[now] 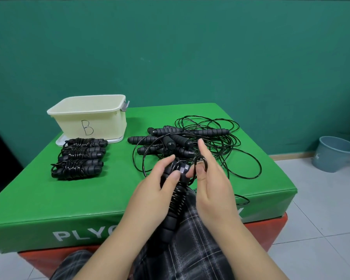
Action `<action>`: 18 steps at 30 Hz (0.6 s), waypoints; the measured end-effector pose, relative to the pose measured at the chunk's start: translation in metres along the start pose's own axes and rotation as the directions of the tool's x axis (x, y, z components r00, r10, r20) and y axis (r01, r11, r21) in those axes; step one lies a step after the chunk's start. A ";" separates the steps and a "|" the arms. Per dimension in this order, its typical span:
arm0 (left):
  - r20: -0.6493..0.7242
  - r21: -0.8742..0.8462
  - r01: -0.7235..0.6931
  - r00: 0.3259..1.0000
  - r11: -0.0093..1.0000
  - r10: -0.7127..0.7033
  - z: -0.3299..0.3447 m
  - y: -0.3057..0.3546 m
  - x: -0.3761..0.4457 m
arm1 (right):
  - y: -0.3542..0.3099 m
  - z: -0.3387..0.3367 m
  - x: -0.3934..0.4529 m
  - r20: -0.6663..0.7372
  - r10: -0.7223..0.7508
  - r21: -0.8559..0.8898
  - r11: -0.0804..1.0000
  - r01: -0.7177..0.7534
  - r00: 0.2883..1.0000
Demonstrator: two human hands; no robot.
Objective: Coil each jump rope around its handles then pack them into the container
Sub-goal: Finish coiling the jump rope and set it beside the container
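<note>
1. Jump rope (175, 196), black with ribbed foam handles and glossy cord wound round them, is sitting above the near edge of the counter (117, 190).
2. Left hand (160, 178) is curling round its handles; right hand (208, 178) is pinching a cord loop, index finger straight.
3. Container (89, 118), cream plastic, is showing a handwritten "B".
4. Coiled ropes (79, 157) are lying beside it; loose ropes (190, 142) are tangling behind.
5. Counter's padded green side is reading "PLYO".

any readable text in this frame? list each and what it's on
"B": handwritten in dark marker on the front wall of the cream container.
"PLYO": white capitals on the front face of the green box; the word's remaining letters are hidden behind the left arm, with only a fragment of one later letter showing near the right arm.
No other readable text.
</note>
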State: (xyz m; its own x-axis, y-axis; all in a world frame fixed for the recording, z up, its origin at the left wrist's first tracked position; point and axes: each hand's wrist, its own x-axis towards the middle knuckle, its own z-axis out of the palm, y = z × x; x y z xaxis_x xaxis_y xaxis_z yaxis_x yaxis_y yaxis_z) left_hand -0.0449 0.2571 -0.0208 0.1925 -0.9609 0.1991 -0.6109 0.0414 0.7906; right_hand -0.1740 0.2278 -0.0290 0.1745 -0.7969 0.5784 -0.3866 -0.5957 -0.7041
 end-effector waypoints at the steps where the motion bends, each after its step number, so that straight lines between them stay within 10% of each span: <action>1: 0.015 0.027 0.002 1.000 1.000 -0.002 0.001 0.004 0.001 | -0.001 0.002 0.000 0.008 0.040 0.033 0.999 -0.041 0.999; 18: -0.050 0.368 -0.055 0.996 0.928 0.079 0.011 0.024 0.008 | -0.007 -0.015 0.014 0.132 0.392 0.283 0.865 -0.413 0.911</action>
State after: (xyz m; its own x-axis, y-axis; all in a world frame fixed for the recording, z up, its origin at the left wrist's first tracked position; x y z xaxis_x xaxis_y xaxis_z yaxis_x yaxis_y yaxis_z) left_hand -0.0664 0.2472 -0.0066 0.1815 -0.9398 0.2897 -0.8603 -0.0090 0.5097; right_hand -0.1819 0.2225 -0.0095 0.1270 -0.9723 0.1964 -0.1500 -0.2145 -0.9651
